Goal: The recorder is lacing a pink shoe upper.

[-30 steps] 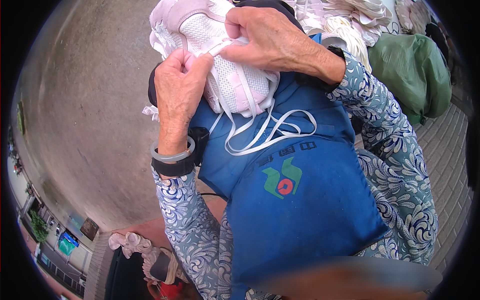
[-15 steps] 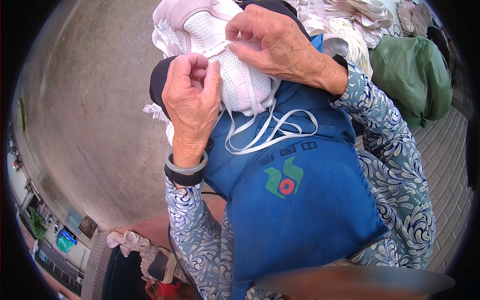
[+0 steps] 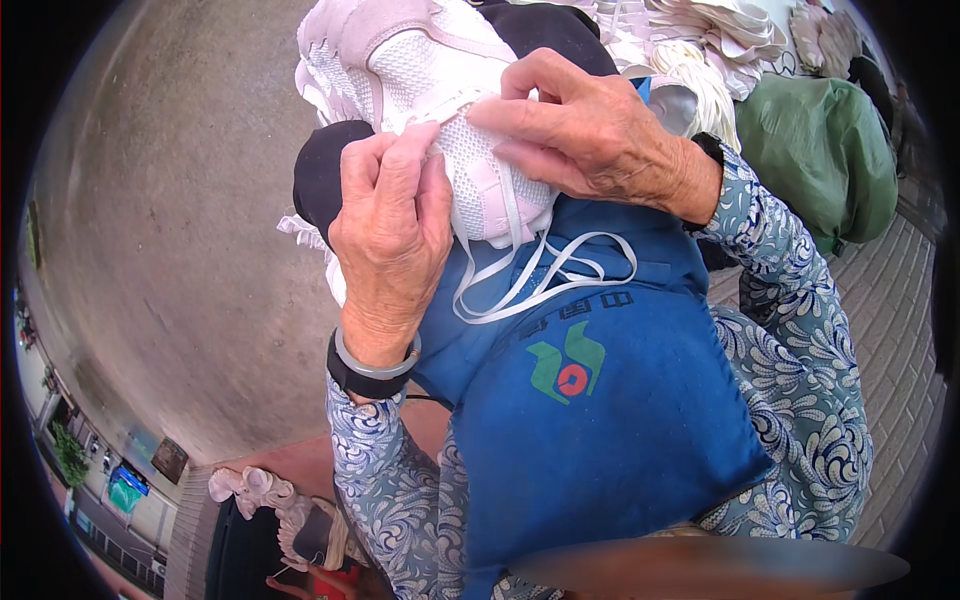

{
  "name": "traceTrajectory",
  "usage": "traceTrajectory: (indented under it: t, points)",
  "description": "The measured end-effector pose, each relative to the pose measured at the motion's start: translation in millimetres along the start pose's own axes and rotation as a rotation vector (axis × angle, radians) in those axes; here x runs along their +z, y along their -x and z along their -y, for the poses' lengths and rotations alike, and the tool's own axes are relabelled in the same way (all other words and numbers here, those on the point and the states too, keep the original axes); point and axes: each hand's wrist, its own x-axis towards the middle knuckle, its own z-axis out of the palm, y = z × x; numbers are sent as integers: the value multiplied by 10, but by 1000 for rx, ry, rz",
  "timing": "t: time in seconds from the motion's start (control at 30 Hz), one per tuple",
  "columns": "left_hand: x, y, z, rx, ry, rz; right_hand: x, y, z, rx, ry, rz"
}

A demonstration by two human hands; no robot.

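Up top, sneaker (image 3: 420,75) between both hands.

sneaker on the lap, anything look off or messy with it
The white lace hangs loose below the white mesh sneaker, lying in untidy loops on the blue apron rather than pulled tight. The left hand and right hand both press on the sneaker. No damage shows.
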Motion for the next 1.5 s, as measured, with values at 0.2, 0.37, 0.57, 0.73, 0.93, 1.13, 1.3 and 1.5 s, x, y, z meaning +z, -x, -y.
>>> traceTrajectory:
  t: [0.2,0.37,0.57,0.73,0.93,1.13,1.3,1.5]
  points:
    - [-19,6,-2,20,-45,51,-28,-15,48,75,21,80]
    - [13,-80,4,-25,57,22,-44,-32,-45,108,-223,-26]
    - [89,-221,-37,105,-140,13,-11,-190,-39,95,-146,-65]
    - [86,-266,-57,185,-349,19,-145,-367,78,200,-37,231]
    - [102,-303,43,121,-160,13,38,-332,-216,47,-150,47]
    - [12,-364,16,-89,47,96,-201,-501,-164,361,-465,237]
    - [14,-366,41,-244,148,160,-239,-506,-183,505,-553,359]
    - [9,-343,93,-210,124,201,-22,-346,-74,201,-228,119]
